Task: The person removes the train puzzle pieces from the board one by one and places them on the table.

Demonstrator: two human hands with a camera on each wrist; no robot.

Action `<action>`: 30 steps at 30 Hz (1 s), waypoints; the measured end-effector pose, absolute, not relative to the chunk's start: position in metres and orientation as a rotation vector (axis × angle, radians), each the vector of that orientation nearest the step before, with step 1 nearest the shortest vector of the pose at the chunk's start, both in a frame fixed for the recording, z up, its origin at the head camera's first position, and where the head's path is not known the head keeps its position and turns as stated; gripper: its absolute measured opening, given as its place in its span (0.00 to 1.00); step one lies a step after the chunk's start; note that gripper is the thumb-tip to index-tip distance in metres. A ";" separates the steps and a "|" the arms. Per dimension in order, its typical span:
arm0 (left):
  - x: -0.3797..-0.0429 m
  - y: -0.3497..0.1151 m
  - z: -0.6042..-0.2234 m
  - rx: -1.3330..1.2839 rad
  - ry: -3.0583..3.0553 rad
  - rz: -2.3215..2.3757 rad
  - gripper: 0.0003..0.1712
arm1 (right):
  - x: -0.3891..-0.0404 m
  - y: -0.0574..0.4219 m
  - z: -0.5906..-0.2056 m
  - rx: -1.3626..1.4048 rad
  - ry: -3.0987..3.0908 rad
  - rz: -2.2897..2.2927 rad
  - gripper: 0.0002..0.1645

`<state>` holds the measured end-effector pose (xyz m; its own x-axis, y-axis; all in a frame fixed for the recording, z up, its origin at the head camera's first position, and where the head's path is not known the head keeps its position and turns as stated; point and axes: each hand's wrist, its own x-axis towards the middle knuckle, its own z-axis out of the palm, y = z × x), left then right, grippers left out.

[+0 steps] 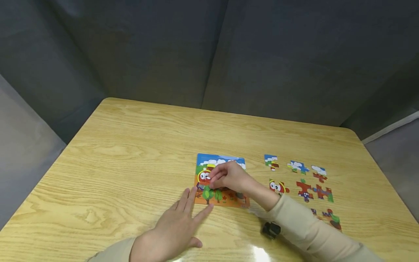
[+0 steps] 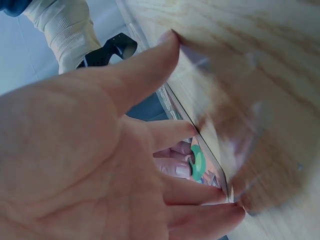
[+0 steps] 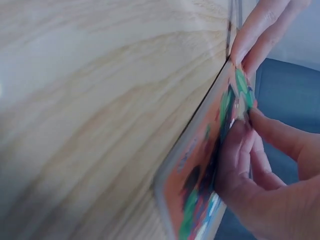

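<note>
A picture puzzle board with a blue sky, white clouds and orange ground lies on the table. My right hand is over its middle, thumb and fingertips pinching a puzzle piece with green on it. That piece is tilted up from the board's surface in the right wrist view. Spread fingers of my left hand rest at the lower left corner of the board, with the thumb out on the table. From the left wrist view, the green of the pinched piece shows beyond my left fingers.
Loose pieces lie right of the board: a cloud piece, a red-faced piece, a red piece and several others. My right forearm partly covers the nearest ones. A black device is by the right sleeve. Dark curtains stand behind the table.
</note>
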<state>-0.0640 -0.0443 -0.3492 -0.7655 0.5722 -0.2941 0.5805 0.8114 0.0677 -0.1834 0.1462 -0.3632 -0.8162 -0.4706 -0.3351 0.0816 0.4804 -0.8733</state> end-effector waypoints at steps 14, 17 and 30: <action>-0.065 -0.044 -0.350 0.863 2.689 -0.012 0.51 | -0.183 0.255 -0.349 -0.444 1.993 -1.323 0.10; -0.065 -0.043 -0.350 0.864 2.683 -0.051 0.51 | -0.176 0.282 -0.350 -0.422 2.009 -1.282 0.11; -0.065 -0.044 -0.350 0.883 2.687 -0.056 0.51 | -0.147 0.317 -0.353 -0.364 2.419 -0.991 0.07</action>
<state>-0.0648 -0.0436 -0.3501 -0.7613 0.5726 -0.3041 0.5848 0.8090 0.0592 -0.1471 0.3165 -0.3533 -0.8408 -0.4178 -0.3441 -0.0563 0.6999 -0.7121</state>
